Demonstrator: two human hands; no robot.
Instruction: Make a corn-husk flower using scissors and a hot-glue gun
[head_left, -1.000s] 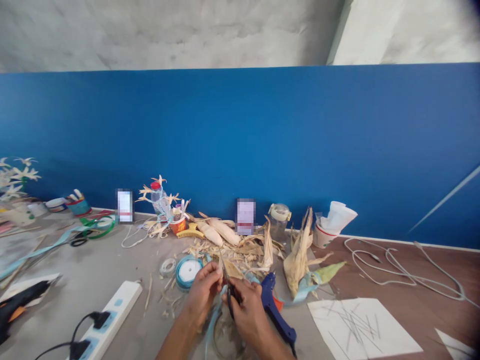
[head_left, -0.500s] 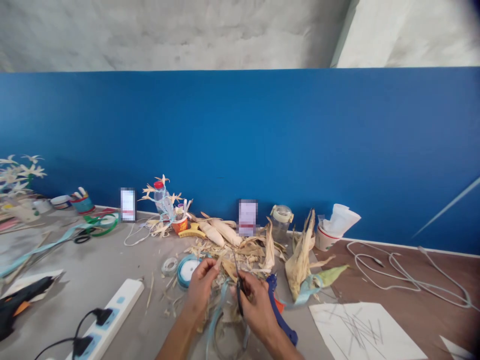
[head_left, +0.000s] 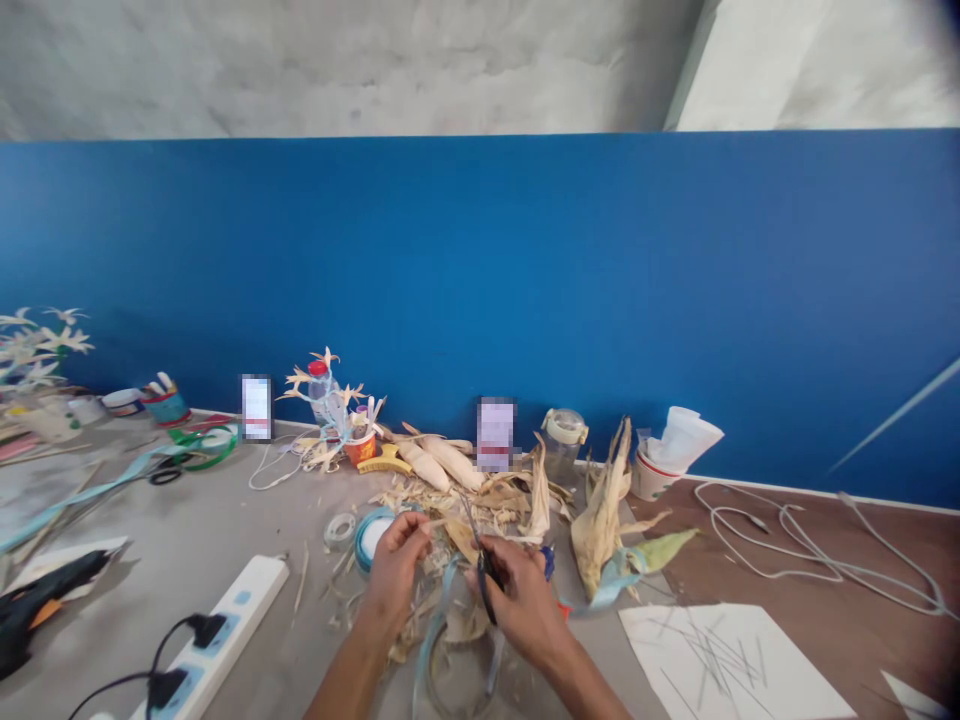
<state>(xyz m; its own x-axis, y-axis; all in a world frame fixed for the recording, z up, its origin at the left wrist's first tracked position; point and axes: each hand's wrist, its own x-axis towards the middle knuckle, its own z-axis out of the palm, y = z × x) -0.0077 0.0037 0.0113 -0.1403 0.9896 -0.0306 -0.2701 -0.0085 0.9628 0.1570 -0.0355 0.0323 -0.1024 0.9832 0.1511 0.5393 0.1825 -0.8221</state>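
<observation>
My right hand [head_left: 517, 590] is closed around a pair of black-handled scissors [head_left: 487, 585], whose blades point up and away from me. Between the fingertips of my left hand [head_left: 397, 565] a small pale strip of corn husk [head_left: 433, 523] is pinched, just left of the blades. Under and beyond both hands lie scraps of dry husk [head_left: 517, 500]. A spool of blue ribbon [head_left: 367, 540] is partly covered by my left hand. The blue glue gun [head_left: 550, 562] is mostly hidden behind my right hand and forearm.
On the left are a white power strip [head_left: 225, 630], a black glue gun [head_left: 52, 600] and green-ringed tape [head_left: 217, 447]. Two phones stand against the blue partition [head_left: 480, 280]. Rightward are a husk bundle [head_left: 600, 520], white paper with thin sticks [head_left: 720, 660] and a white cable [head_left: 810, 560].
My left hand has shifted slightly, and the strip in it now lies flatter. My right hand and the scissors have moved a little right, covering more of the blue glue gun.
</observation>
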